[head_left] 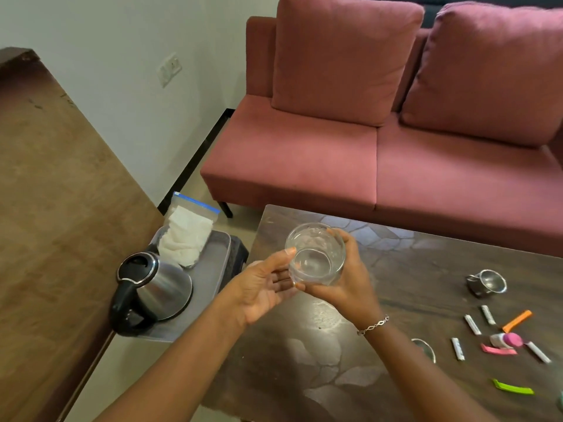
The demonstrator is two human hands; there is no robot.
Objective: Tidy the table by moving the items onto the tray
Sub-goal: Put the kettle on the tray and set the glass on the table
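The right hand (pixel 344 284) is gripping a clear glass (pixel 315 254), its fingers (pixel 301 287) curling under and around the wall and clamping it. The glass is tilting toward the camera in the air above the desk (pixel 396 269). The left hand (pixel 262 287) is lying palm up just left of the glass, fingers (pixel 283 280) nearly straight and slightly apart. Its thumb tip is touching the glass near the rim. A bracelet (pixel 373 325) is showing on the right wrist.

Left of the glass, one grey tray (pixel 213 269) is carrying one steel kettle (pixel 155 284) and one zip bag (pixel 187 236) of white cloth.

Well to the right of the glass, things are lying on the desk:
- one metal cup (pixel 486 283)
- four white sachets (pixel 472 324)
- one orange sachet (pixel 517 321)
- one pink strip (pixel 498 350)
- one pink and white object (pixel 507 340), too blurred to name
- one green strip (pixel 513 387)

Nearer the glass than those, one round clear disc (pixel 425 348) is resting beside the right forearm.
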